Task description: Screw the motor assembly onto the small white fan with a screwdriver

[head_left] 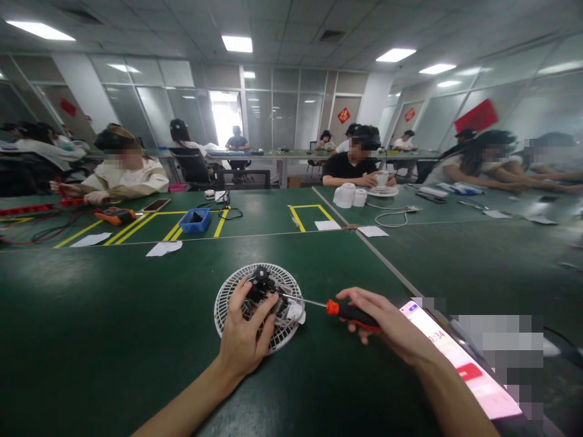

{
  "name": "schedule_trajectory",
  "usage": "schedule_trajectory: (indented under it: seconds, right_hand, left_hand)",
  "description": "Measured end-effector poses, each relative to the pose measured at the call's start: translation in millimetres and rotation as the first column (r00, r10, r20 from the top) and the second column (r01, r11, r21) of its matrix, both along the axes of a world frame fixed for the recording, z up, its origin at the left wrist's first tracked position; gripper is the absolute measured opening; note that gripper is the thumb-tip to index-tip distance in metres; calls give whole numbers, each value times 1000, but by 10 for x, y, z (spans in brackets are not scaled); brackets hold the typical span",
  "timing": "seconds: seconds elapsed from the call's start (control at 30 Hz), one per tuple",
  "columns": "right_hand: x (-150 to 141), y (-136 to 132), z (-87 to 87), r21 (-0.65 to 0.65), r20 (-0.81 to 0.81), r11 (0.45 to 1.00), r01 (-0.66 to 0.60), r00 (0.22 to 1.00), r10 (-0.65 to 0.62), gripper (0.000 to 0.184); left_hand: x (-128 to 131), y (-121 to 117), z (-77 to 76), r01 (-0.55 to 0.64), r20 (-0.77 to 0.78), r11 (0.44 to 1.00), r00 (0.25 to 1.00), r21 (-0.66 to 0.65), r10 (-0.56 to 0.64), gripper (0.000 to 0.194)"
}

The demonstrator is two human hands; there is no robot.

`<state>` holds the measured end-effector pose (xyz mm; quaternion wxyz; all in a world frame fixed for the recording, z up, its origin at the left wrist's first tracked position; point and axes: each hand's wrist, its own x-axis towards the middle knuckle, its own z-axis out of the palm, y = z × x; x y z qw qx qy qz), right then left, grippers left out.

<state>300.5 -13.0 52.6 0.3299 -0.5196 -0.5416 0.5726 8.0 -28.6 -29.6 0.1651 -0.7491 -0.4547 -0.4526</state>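
Note:
A round white fan grille (225,303) lies on the green table, with a black motor assembly (261,276) and wires on top of it. My left hand (246,331) rests over the assembly, its fingers curled and gripping the dark parts. In my right hand (371,312) is a screwdriver (348,312) with a black and red handle, held roughly level. Its metal shaft points left, and the tip reaches the assembly near my left fingertips. What the tip touches is too small to tell. A white tag (296,312) hangs at the grille's right side.
A lit phone (460,358) lies by my right forearm. Farther off are a blue tray (195,221) with a black part, an orange multimeter (116,215), paper slips (164,248), white rolls (345,195) and a cable (387,215). Co-workers sit across the table.

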Motion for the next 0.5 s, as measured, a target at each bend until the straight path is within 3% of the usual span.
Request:
schedule_trajectory:
  seconds: [0.07, 0.13, 0.3, 0.5]
  right_hand:
    - [-15, -3, 7, -83, -7, 996, -13, 1000, 12, 53]
    - [-18, -1, 18, -84, -1, 997, -2, 1000, 2, 52]
    - [24, 20, 22, -10, -3, 1000, 14, 1000, -14, 55]
    - [89, 25, -15, 164, -40, 984, 68, 997, -62, 45]
  left_hand:
    - [1, -1, 2, 1, -4, 1000, 1000, 9, -1, 38]
    - [4, -5, 10, 1, -10, 1000, 1000, 12, -1, 38]
    - [8, -14, 32, 3, 3, 1000, 1000, 4, -3, 38]
    - [7, -2, 29, 11, 2, 1000, 1000, 1, -11, 39]
